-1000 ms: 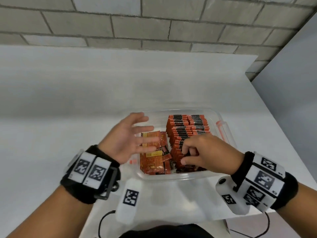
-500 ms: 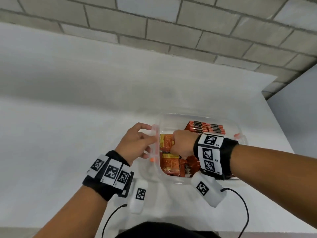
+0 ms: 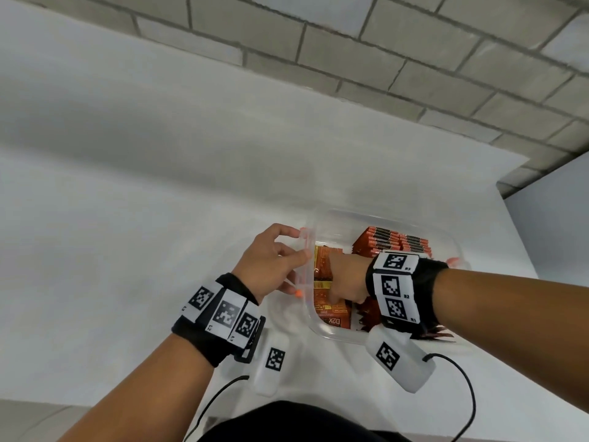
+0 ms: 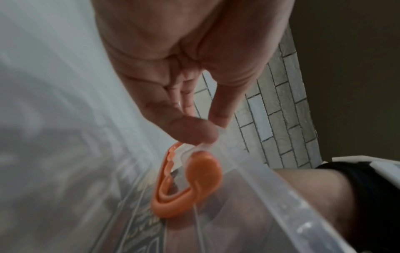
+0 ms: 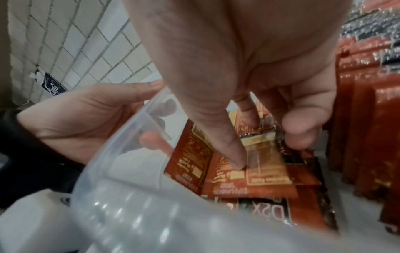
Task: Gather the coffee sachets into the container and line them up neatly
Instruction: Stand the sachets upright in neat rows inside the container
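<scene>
A clear plastic container point(image 3: 338, 337) sits on the white table. Red-orange coffee sachets stand in neat rows point(image 3: 392, 242) in its far right part. Loose sachets point(image 3: 331, 309) lie flat along its left side. My left hand point(image 3: 288, 255) grips the container's left rim; the left wrist view shows the thumb and fingers point(image 4: 207, 131) pinching that rim point(image 4: 270, 179) by an orange clip point(image 4: 190, 184). My right hand point(image 3: 342, 279) reaches into the container. The right wrist view shows its fingers point(image 5: 234, 154) and thumb pinching a loose gold-labelled sachet point(image 5: 267, 168).
The white table point(image 3: 159, 250) stretches left and back to a grey brick wall point(image 3: 382, 59). Its right edge point(image 3: 516, 218) runs close to the container. Black cables point(image 3: 468, 393) trail from my wrist cameras over the table's near edge.
My left hand dropped from hovering open over the container to gripping its left rim. My right hand moved from the upright rows leftwards onto the loose sachets.
</scene>
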A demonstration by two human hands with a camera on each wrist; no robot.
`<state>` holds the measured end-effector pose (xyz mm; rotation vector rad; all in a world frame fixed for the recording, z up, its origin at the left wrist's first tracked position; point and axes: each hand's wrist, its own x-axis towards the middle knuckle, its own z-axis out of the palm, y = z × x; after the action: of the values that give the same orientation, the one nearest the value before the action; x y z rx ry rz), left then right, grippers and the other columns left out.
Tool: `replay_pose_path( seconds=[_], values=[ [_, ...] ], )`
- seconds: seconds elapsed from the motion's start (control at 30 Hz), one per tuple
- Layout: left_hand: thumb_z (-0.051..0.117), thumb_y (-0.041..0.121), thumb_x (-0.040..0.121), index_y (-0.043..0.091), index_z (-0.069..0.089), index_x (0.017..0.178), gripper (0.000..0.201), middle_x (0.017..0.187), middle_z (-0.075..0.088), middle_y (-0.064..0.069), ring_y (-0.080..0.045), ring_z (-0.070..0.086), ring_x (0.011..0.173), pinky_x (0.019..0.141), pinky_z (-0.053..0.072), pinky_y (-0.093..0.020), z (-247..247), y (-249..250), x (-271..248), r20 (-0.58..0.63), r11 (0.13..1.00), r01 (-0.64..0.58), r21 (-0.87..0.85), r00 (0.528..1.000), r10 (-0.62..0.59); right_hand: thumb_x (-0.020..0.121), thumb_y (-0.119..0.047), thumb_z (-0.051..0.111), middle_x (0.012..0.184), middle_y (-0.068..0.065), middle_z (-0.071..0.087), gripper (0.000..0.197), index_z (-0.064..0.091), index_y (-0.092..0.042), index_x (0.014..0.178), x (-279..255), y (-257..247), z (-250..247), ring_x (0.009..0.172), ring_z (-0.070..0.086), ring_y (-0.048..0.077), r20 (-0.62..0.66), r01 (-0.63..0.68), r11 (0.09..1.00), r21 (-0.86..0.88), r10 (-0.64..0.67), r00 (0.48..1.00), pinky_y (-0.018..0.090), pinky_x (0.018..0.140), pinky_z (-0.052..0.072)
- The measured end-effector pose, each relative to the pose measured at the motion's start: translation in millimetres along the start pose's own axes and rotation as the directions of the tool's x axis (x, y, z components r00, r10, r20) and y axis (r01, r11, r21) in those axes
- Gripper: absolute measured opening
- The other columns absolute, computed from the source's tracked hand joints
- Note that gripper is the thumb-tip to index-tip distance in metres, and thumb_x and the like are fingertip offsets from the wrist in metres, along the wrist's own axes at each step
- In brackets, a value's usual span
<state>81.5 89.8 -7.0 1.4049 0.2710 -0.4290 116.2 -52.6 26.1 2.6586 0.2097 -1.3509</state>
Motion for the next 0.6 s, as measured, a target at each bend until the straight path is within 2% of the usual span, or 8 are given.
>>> replay_pose_path(
  seconds=[0.07, 0.13, 0.17, 0.23, 0.3, 0.37, 0.47, 0.6],
  values=[
    [0.069, 0.014, 0.086, 0.02, 0.052, 0.112, 0.031, 0.098, 0.062, -0.023, -0.017, 0.06, 0.055, 0.046, 0.05, -0.026, -0.9, -0.5, 0.3, 0.004, 1.0, 0.004, -0.007, 1.0, -0.004, 0.084, -0.025, 0.068, 0.054, 0.0, 0.055, 0.03, 0.045, -0.011, 0.07, -1.2, -2.9, 1.4, 0.054, 0.048, 0.013, 0.012, -0.008, 0.999, -0.041, 0.009, 1.0, 0.019, 0.047, 0.037],
    [0.069, 0.014, 0.086, 0.02, 0.053, 0.112, 0.032, 0.095, 0.062, -0.021, -0.018, 0.06, 0.056, 0.046, 0.05, -0.027, -1.2, -0.7, 0.7, 0.008, 1.0, 0.008, -0.016, 1.0, -0.008, 0.084, -0.029, 0.069, 0.081, 0.004, 0.061, 0.027, 0.052, -0.009, 0.089, -0.6, -3.4, 2.2, 0.07, 0.055, 0.017, 0.036, 0.018, 0.998, -0.065, -0.015, 0.999, 0.021, 0.054, 0.041],
    [0.069, 0.013, 0.086, 0.02, 0.053, 0.112, 0.032, 0.093, 0.062, -0.02, -0.018, 0.061, 0.057, 0.046, 0.051, -0.027, -1.1, -1.0, 0.8, 0.009, 1.0, 0.009, -0.021, 1.0, -0.009, 0.083, -0.03, 0.07, 0.092, 0.004, 0.061, 0.034, 0.055, -0.007, 0.104, -0.1, -2.9, 2.9, 0.078, 0.056, 0.018, 0.048, 0.027, 0.998, -0.054, -0.024, 0.999, 0.021, 0.057, 0.043],
    [0.069, 0.014, 0.086, 0.021, 0.053, 0.111, 0.031, 0.09, 0.062, -0.017, -0.019, 0.061, 0.059, 0.047, 0.051, -0.029, -0.9, -1.8, 0.8, 0.006, 1.0, 0.01, -0.025, 1.0, -0.01, 0.079, -0.031, 0.073, 0.095, 0.002, 0.062, 0.047, 0.056, -0.006, 0.115, 1.0, -0.7, 3.4, 0.083, 0.059, 0.018, 0.046, 0.04, 0.999, -0.009, -0.039, 0.998, 0.022, 0.06, 0.046],
    [0.069, 0.014, 0.086, 0.02, 0.053, 0.113, 0.032, 0.089, 0.062, -0.016, -0.021, 0.061, 0.062, 0.047, 0.051, -0.029, -0.6, -2.4, 0.7, -0.001, 1.0, 0.008, -0.027, 1.0, -0.008, 0.077, -0.031, 0.075, 0.097, 0.002, 0.064, 0.048, 0.057, -0.007, 0.115, 1.1, 2.0, 3.3, 0.086, 0.062, 0.019, 0.028, 0.052, 0.998, 0.018, -0.053, 0.998, 0.025, 0.068, 0.052],
    [0.069, 0.014, 0.086, 0.019, 0.053, 0.115, 0.034, 0.087, 0.062, -0.015, -0.021, 0.061, 0.063, 0.047, 0.051, -0.028, -0.3, -2.7, 0.6, -0.004, 1.0, 0.011, -0.025, 1.0, -0.011, 0.079, -0.031, 0.073, 0.095, 0.005, 0.062, 0.048, 0.053, -0.006, 0.113, -1.5, 4.0, 1.9, 0.087, 0.06, 0.02, -0.004, 0.046, 0.999, 0.012, -0.046, 0.999, 0.027, 0.068, 0.049],
    [0.069, 0.015, 0.086, 0.02, 0.053, 0.115, 0.034, 0.084, 0.062, -0.012, -0.018, 0.061, 0.061, 0.047, 0.05, -0.027, 0.3, -2.4, 0.2, -0.01, 1.0, 0.009, -0.018, 1.0, -0.009, 0.079, -0.031, 0.074, 0.111, 0.009, 0.062, 0.059, 0.047, -0.003, 0.122, -2.8, 6.0, 0.8, 0.099, 0.061, 0.023, -0.04, 0.047, 0.998, 0.051, -0.045, 0.998, 0.03, 0.077, 0.052],
    [0.069, 0.016, 0.086, 0.019, 0.053, 0.115, 0.034, 0.084, 0.061, -0.011, -0.017, 0.06, 0.06, 0.045, 0.05, -0.026, 0.3, -1.1, -0.6, -0.014, 0.999, 0.017, -0.03, 1.0, -0.017, 0.08, -0.022, 0.074, 0.117, 0.013, 0.061, 0.056, 0.049, -0.005, 0.128, -1.7, 2.1, 6.1, 0.094, 0.068, 0.028, 0.089, 0.03, 0.98, 0.195, -0.049, 0.995, 0.035, 0.077, 0.059]
  ],
)
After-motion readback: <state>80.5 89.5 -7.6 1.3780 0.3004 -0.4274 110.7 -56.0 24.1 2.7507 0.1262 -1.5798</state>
